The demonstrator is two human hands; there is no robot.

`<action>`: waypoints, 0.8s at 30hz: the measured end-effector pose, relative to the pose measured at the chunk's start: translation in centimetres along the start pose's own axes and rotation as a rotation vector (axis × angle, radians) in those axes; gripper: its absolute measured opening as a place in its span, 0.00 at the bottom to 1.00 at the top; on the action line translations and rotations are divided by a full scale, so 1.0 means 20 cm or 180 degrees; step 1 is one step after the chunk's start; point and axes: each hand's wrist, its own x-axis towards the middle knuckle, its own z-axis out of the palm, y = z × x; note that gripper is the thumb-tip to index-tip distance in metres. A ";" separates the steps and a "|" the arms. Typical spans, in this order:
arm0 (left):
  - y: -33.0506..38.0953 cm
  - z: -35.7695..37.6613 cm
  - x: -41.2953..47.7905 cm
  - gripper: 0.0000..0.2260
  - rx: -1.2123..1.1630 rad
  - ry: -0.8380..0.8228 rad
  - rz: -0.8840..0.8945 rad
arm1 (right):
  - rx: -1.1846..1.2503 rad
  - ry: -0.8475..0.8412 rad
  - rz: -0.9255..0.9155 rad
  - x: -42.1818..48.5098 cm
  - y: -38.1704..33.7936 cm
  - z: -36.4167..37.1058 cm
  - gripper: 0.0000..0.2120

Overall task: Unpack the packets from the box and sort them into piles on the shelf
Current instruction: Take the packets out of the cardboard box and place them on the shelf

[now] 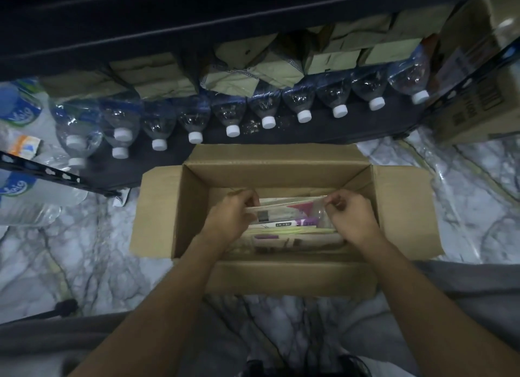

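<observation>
An open cardboard box (281,275) stands on the marble floor in front of a low dark shelf (332,129). Inside it lie several flat packets with purple, white and yellow-green print. Both hands reach into the box. My left hand (232,212) pinches the left end of the top packet (284,212), and my right hand (350,216) pinches its right end. More packets (292,237) lie under it, partly hidden by my wrists.
A row of water bottles (267,106) with white caps lies along the shelf's front, with tan paper packets (244,72) piled behind. Shrink-wrapped bottle packs (25,151) sit at the left, a printed carton (484,95) at the right. My knees flank the box.
</observation>
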 end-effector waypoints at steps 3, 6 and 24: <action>0.06 -0.18 -0.12 0.11 0.0509 0.0344 0.0070 | 0.0091 0.0176 -0.0046 -0.01 -0.02 0.00 0.08; 0.11 -0.34 -0.26 0.11 0.0599 0.0760 0.0208 | 0.0009 -0.0104 -0.0054 -0.01 -0.04 0.04 0.09; 0.11 -0.42 -0.42 0.09 0.0908 0.1229 -0.0256 | -0.2490 -0.1161 -0.0636 0.16 0.09 0.33 0.30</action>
